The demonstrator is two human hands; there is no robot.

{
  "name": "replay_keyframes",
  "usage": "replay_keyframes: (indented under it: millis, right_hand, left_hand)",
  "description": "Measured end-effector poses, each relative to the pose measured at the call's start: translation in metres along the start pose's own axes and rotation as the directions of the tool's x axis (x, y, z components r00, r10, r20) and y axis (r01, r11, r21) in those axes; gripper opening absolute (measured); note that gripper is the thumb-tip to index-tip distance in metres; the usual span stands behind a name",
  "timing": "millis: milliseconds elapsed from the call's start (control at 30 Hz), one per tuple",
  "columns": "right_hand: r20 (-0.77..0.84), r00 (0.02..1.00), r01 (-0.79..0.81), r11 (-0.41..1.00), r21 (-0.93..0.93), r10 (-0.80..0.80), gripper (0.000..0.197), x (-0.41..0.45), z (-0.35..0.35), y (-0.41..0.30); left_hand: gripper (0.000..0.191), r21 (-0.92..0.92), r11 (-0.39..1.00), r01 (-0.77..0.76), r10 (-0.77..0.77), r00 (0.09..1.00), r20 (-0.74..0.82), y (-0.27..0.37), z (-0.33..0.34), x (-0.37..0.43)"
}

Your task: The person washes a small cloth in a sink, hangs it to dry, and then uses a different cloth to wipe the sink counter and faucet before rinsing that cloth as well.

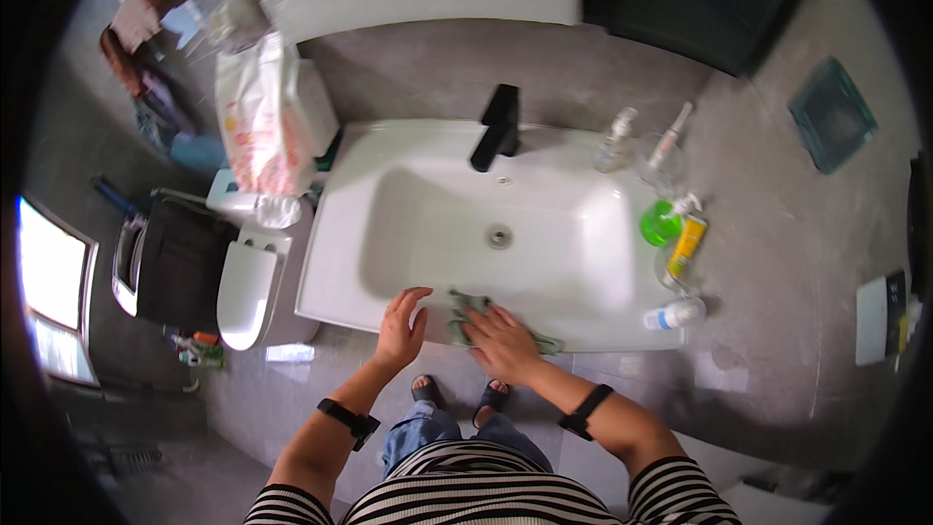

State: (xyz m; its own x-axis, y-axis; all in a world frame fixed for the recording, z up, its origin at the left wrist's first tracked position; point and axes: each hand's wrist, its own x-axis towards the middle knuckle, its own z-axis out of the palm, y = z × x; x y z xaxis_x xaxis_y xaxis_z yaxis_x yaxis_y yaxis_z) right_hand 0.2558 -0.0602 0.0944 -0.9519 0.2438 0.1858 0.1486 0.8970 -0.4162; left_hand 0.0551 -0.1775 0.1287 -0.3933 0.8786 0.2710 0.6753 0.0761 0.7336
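A white rectangular washbasin (332, 262) lies before me, with a round drain (499, 236) in its floor and a black faucet (498, 130) at its back. On the basin's front rim my right hand (504, 343) presses down over a crumpled grey-green cloth (458, 321). Parts of the cloth stick out beyond the fingers on both sides. My left hand (400, 326) is just left of it, by the front edge, fingers apart and holding nothing. Whether the left fingers touch the rim, I cannot tell.
Along the right rim stand a clear pump bottle (616, 142), a toothbrush (672, 135) in a clear cup, a green soap bottle (660, 223), a yellow tube (686, 246) and a white bottle (675, 313). Left are a toilet (249, 295) and a plastic bag (262, 124).
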Motion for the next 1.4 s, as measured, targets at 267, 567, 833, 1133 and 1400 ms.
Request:
replay_keyframes:
  millis: [267,567,833,1133,1400]
  right_hand:
    - [0.124,0.959,0.261,0.964,-0.052,-0.253,0.051,0.190,0.094,-0.084]
    - [-0.036,0.999,-0.001,0.982,-0.188,-0.005,0.055,0.371,0.109,-0.024]
    - [-0.315,0.949,-0.107,0.969,-0.223,0.032,0.055,0.375,0.143,0.027]
    - [-0.313,0.947,-0.154,0.962,-0.227,0.078,0.043,0.406,0.057,0.104]
    - [-0.583,0.534,-0.830,0.511,-0.223,0.612,0.056,0.337,0.049,0.145]
  left_hand:
    - [0.030,0.073,0.977,0.201,-0.175,0.948,-0.264,-0.066,-0.096,-0.005]
    - [0.028,0.018,0.985,0.174,-0.163,0.953,-0.253,-0.130,-0.162,0.038]
    - [0.027,-0.149,0.987,0.062,-0.079,0.991,-0.108,-0.157,-0.190,0.104]
    - [0.024,-0.218,0.975,-0.034,0.015,0.996,-0.086,-0.169,-0.178,0.166]
    - [0.022,-0.234,0.972,-0.011,-0.004,0.998,-0.064,-0.168,-0.173,0.170]
